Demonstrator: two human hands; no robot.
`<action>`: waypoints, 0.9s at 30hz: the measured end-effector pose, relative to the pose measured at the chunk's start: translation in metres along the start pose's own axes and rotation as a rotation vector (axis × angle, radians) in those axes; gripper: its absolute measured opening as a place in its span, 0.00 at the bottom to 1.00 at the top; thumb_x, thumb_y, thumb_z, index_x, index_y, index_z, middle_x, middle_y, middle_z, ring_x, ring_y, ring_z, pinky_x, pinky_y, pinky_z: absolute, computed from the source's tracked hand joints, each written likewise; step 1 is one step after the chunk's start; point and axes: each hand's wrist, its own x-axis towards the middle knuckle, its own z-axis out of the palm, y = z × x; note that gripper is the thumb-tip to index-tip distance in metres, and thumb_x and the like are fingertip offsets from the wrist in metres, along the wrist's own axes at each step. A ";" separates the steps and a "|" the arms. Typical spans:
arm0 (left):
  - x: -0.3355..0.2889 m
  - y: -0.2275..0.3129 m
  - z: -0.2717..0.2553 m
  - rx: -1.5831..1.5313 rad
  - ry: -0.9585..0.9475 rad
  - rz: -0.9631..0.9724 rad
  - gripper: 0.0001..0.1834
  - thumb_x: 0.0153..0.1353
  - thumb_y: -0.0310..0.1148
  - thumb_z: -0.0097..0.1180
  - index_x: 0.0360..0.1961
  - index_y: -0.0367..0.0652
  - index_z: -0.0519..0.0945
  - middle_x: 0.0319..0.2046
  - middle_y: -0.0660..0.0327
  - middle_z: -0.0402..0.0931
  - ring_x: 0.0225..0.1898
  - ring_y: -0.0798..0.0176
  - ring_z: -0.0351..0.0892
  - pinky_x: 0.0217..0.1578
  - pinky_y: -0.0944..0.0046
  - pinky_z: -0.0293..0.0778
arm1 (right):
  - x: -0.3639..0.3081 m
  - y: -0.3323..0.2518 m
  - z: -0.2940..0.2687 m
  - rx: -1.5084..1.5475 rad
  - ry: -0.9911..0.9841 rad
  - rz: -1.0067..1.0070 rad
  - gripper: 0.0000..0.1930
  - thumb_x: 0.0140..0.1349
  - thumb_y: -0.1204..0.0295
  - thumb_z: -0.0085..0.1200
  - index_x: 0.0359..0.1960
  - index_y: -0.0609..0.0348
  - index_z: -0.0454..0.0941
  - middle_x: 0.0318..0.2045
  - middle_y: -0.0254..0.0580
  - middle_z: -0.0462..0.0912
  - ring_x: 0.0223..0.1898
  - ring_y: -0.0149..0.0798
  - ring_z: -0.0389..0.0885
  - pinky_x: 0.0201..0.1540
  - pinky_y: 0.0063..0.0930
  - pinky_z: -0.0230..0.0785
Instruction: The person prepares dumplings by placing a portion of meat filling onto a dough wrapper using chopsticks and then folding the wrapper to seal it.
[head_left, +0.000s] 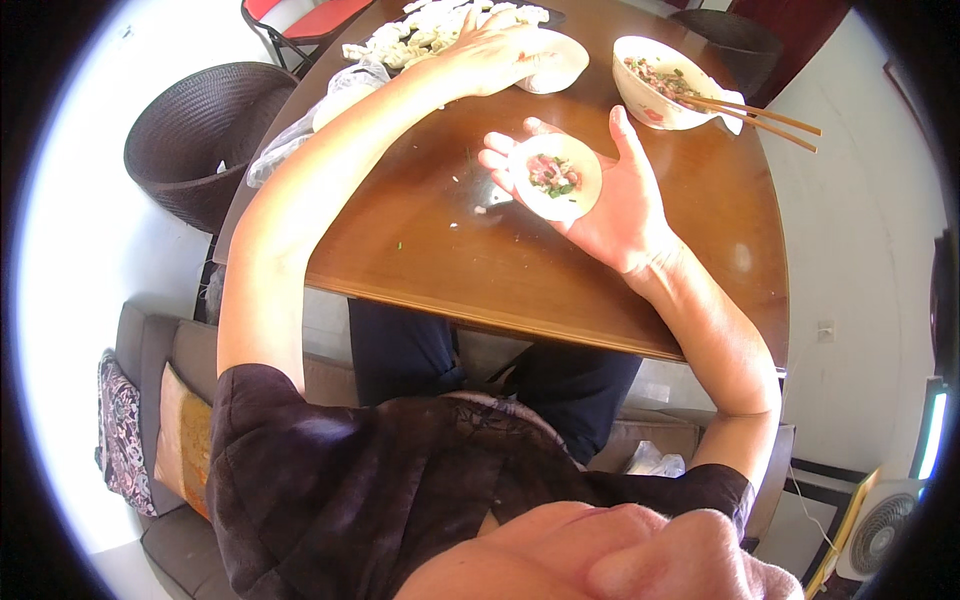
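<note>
My right hand is turned palm up over the table, fingers and thumb extended. A round dumpling wrapper lies across its fingers and palm, with a small mound of meat and chopped green filling in the middle. Farther off, my left hand reaches palm down to the edge of a dark tray, its fingers spread. Right beside its fingertips is a pale stack of round wrappers; whether they touch it is unclear. Pale dumplings crowd the tray, partly hidden by this hand.
A white bowl of filling with chopsticks stands at the far right of the brown table. A clear plastic bag lies under my left forearm. Woven chairs flank the table, and a fan stands at lower right.
</note>
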 end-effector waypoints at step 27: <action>-0.076 0.046 -0.004 0.128 0.252 0.694 0.37 0.67 0.62 0.40 0.48 0.36 0.81 0.62 0.40 0.64 0.67 0.39 0.54 0.65 0.37 0.44 | 0.003 -0.003 -0.013 -0.126 0.068 0.006 0.43 0.67 0.35 0.35 0.62 0.69 0.64 0.54 0.52 0.75 0.55 0.45 0.75 0.59 0.42 0.68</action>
